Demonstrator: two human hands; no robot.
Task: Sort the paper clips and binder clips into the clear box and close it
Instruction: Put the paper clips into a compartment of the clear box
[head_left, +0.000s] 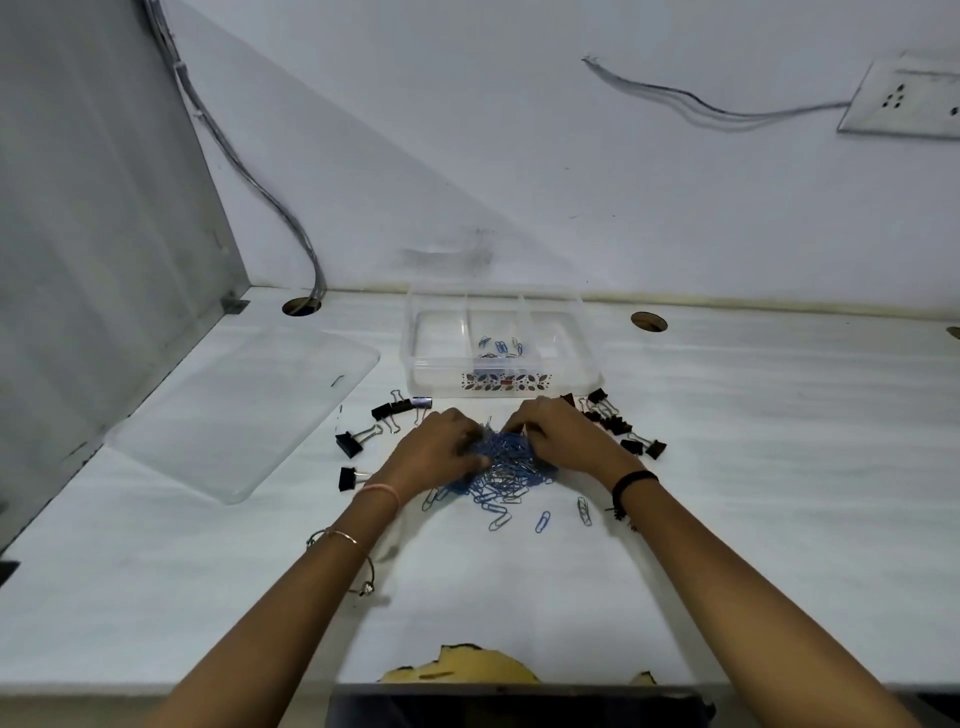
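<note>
1. Left hand (441, 441) and right hand (558, 434) both sit knuckles-up on a heap of blue paper clips (506, 467); fingers curl down into the heap. Cannot tell whether either actually grips any clips.
2. Loose paper clips trail from the heap toward 6 o'clock on the table (779, 467).
3. Black binder clips lie in two scatters: one group (374, 431) at 9 o'clock of the hands, another (618, 423) at 3 o'clock.
4. Clear box (582, 364) stands open at 12 o'clock of the hands, split into compartments; a few paper clips lie in the middle one.
5. Clear lid (249, 410) lies flat at 10 o'clock, apart from the box.
6. Surface: white, streaked, chipped at the near edge; two cable holes along the back.
7. Room: white wall behind, wall socket (904, 98) at 2 o'clock, cable (244, 166) dropping into the left hole.
</note>
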